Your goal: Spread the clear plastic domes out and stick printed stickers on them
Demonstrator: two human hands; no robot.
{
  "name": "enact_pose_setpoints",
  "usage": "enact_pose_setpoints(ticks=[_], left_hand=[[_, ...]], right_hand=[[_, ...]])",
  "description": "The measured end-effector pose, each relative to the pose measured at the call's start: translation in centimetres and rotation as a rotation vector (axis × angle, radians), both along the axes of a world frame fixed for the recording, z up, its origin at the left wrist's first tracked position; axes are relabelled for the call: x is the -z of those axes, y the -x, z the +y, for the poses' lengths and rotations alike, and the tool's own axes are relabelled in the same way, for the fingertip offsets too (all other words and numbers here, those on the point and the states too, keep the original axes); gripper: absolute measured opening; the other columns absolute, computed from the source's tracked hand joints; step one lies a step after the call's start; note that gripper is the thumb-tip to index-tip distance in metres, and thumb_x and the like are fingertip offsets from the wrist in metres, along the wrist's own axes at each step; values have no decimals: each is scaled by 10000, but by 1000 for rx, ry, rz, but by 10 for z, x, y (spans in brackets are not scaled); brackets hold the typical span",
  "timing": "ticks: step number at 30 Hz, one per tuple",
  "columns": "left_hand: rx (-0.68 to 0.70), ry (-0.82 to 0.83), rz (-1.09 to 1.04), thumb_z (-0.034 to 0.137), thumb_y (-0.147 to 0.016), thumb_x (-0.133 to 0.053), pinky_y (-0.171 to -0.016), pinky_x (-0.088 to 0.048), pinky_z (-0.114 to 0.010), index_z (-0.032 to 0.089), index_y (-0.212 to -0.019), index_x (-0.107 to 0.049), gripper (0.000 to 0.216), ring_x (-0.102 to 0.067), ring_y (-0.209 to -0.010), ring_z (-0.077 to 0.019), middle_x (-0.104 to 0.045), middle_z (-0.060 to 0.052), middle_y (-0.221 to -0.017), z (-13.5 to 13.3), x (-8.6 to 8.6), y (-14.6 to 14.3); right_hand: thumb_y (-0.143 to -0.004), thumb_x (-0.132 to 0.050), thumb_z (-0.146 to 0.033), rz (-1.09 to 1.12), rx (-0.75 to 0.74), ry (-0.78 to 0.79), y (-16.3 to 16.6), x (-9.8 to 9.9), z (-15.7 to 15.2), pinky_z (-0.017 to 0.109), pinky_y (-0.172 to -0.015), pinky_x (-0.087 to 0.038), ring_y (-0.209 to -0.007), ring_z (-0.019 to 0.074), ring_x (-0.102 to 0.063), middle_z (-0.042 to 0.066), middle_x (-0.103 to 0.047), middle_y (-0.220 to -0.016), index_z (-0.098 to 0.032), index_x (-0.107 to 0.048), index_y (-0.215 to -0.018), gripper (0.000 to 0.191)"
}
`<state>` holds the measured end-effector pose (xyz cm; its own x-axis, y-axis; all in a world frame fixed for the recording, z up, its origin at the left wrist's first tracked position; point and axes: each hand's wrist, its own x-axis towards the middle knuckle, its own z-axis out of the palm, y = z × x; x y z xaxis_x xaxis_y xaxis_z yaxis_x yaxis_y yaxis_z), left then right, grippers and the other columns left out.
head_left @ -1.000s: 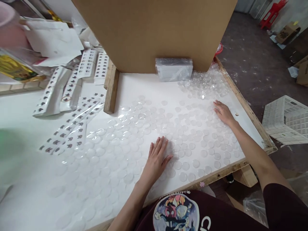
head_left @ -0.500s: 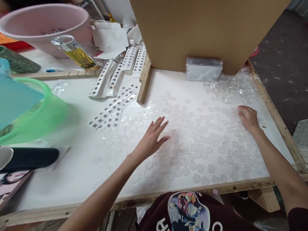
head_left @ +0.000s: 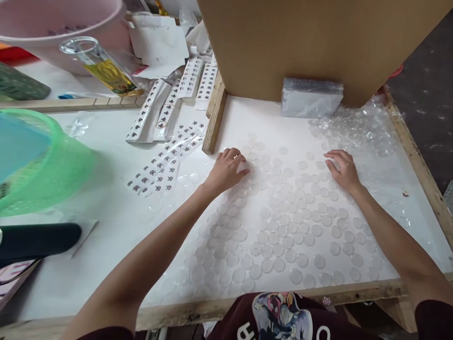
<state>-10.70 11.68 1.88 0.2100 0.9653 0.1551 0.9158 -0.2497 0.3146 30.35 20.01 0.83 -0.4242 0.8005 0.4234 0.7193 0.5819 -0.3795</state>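
Several clear round discs (head_left: 283, 222) lie spread over a white board (head_left: 269, 118). My left hand (head_left: 226, 171) rests on the discs near the board's upper left, its fingers curled down onto them. Over on the right side my right hand (head_left: 342, 171) lies on the discs with its fingers spread and slightly bent. Neither hand has lifted anything that I can make out. A heap of the same clear discs (head_left: 357, 127) sits at the back right corner.
A tall cardboard sheet (head_left: 311, 42) stands at the back with a plastic-wrapped block (head_left: 311, 97) against it. A wooden bar (head_left: 214, 118) edges the board. Printed sticker strips (head_left: 166, 160), a green basin (head_left: 46, 165), a pink basin (head_left: 60, 28) and a bottle (head_left: 102, 68) lie left.
My left hand has moved away from me to the board's upper left and curled its fingers. My right hand has shifted left, fingers spread. The camera has turned left.
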Motion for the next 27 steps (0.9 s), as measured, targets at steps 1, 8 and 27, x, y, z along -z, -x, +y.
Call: enact_pose_setpoints(ticks=[1, 8, 27], left_hand=[[-14, 5, -7, 356, -904, -658, -1007, -438, -544, 166, -1079, -676, 258, -529, -1163, -352, -597, -156, -1188, -2, 2, 1], [-36, 4, -60, 318, -862, -676, -1006, -434, -521, 178, -985, -679, 187, -506, -1138, -336, -580, -137, -1167, 7, 4, 1], [-86, 32, -190, 297, -800, -680, -1016, -413, -532, 191, -1000, -584, 246, -466, -1118, -313, -520, -110, -1166, 5, -17, -1]], right_hand=[[-1015, -455, -427, 7, -43, 18, 15, -1, 0, 461, -997, -451, -1135, 286, -642, 110, -700, -1150, -240, -694, -1134, 327], [-1028, -442, -434, 25, -249, 95, 86, -1, 3, 447, -939, -471, -956, 250, -688, 97, -709, -1114, -238, -698, -1106, 331], [-1028, -441, -446, 74, -225, 169, 100, -2, -6, 443, -932, -481, -865, 228, -679, 73, -708, -1104, -264, -690, -1111, 320]])
